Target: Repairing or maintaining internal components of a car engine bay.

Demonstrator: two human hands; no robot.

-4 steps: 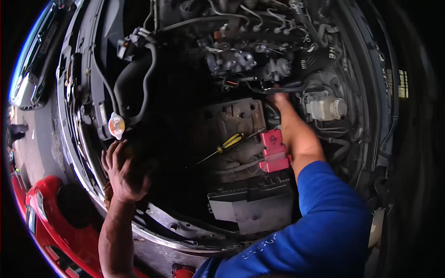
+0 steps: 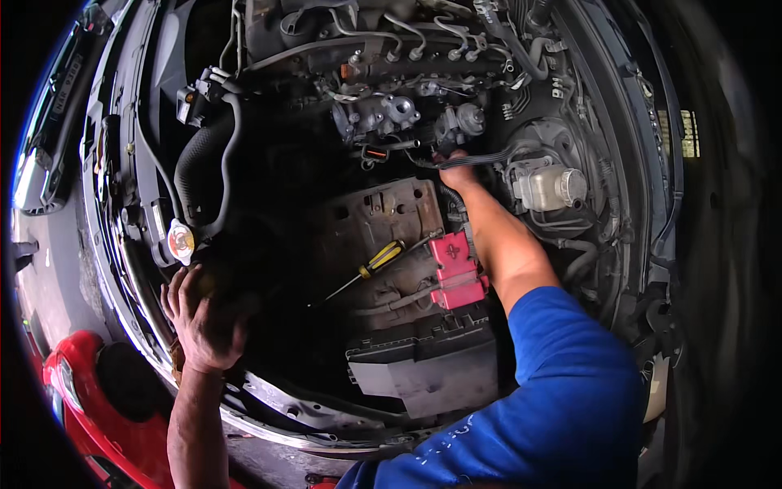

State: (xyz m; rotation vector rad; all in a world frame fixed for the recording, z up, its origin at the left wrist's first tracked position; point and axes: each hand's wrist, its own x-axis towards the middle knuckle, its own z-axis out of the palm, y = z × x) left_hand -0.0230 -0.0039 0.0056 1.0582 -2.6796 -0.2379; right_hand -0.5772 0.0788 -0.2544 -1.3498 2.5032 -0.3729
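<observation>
Fingers of the right hand (image 2: 459, 174) are being hidden by black tubes (image 2: 482, 160), the left hand (image 2: 205, 328) is being held half-open beside a cap (image 2: 181, 241), and neither grip can be told.

Two bare hands are in view, one left hand (image 2: 204, 322) and one right hand (image 2: 459, 176); blue sleeves number one (image 2: 570, 359); there is one screwdriver (image 2: 381, 260), yellow and black at the handle; one red plastic cover (image 2: 458, 265); one wide dark box (image 2: 428, 371); one flat metal tray (image 2: 391, 208); caps come to two, one metal cap (image 2: 181, 242) and one pale cap (image 2: 573, 187), the latter on the one whitish reservoir (image 2: 542, 189); at least three thin curved pipes (image 2: 358, 29) run along the top; beyond the engine bay, vehicles total two, one red car (image 2: 77, 371) and one other vehicle (image 2: 41, 175) toward the upper left
</observation>
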